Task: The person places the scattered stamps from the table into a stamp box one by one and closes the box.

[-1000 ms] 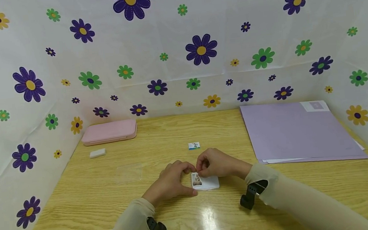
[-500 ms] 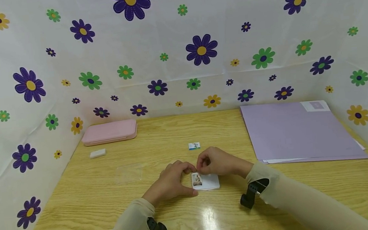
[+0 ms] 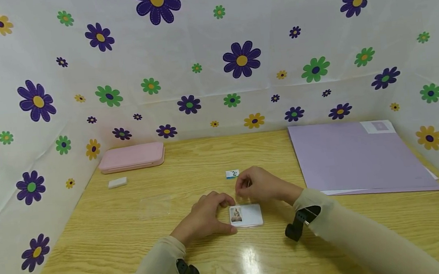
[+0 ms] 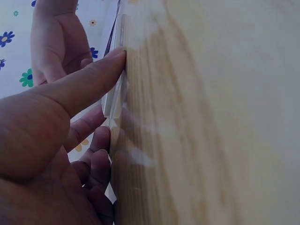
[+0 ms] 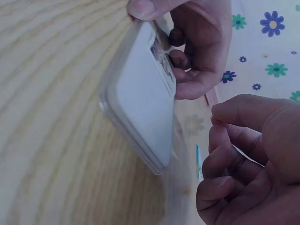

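Note:
A flat white rounded-corner block (image 3: pixel 251 215) with clear, layered edges lies on the table before me. A small stamp-like picture (image 3: pixel 236 214) sits at its left end. My left hand (image 3: pixel 207 216) holds that end, thumb at the near edge and index finger at the far edge; the left wrist view shows the thumb (image 4: pixel 93 79) along the side. Just beyond the block's far edge is my right hand (image 3: pixel 261 186), raised off it. Its thumb and index fingertips (image 5: pixel 220 115) meet with the other fingers curled, and nothing shows between them.
A small printed card (image 3: pixel 231 174) lies behind the block, close to the right hand. To the left are a clear sheet (image 3: pixel 154 207), a white eraser-like block (image 3: pixel 117 182) and a pink case (image 3: pixel 132 157). A large lilac folder (image 3: pixel 354 160) with papers occupies the right back.
My right hand has moved up and back from the block's far edge, uncovering more of the white face and the picture. The left hand keeps its hold in place.

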Tool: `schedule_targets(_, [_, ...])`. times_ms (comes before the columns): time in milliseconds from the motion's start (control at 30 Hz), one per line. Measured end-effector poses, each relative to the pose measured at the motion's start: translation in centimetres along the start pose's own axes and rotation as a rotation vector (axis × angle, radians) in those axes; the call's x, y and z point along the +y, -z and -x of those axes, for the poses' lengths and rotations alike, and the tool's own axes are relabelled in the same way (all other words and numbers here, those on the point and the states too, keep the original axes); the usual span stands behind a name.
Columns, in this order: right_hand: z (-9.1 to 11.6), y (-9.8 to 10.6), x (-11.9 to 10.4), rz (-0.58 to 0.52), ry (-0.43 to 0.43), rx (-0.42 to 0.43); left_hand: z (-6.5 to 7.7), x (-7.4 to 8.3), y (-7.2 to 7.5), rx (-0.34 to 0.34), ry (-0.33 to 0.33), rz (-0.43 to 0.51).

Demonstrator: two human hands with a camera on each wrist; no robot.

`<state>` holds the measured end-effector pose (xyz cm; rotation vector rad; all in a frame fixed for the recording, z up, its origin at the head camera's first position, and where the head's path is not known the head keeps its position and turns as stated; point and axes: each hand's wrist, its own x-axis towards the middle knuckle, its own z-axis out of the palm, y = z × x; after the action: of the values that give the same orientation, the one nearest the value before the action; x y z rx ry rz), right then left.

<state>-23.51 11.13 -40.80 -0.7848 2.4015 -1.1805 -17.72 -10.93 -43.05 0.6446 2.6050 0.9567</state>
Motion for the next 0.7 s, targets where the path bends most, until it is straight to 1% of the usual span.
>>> schedule_targets(67, [-0.2,0.2,0.0,0.008,0.006,0.019,0.0,0.0,0.0,-0.002,0.001,0.001])
schedule_targets(267, [-0.8,0.9,-0.2,0.029,-0.017,0.057,0.1,0.1,0.1,-0.010,0.008,0.009])
schedule_targets(433, [-1.3,1.5,-0.4,0.050,-0.018,0.097,0.1,0.2,0.1,-0.008,0.006,0.008])
schedule_targets(567, [-1.8,1.8,-0.5,0.062,-0.048,0.132,0.0,0.2,0.1,-0.010,0.010,-0.003])
schedule_targets(700, [-2.3,1.9,-0.3,0.049,-0.088,0.147,-0.1,0.2,0.1,-0.012,0.011,-0.020])
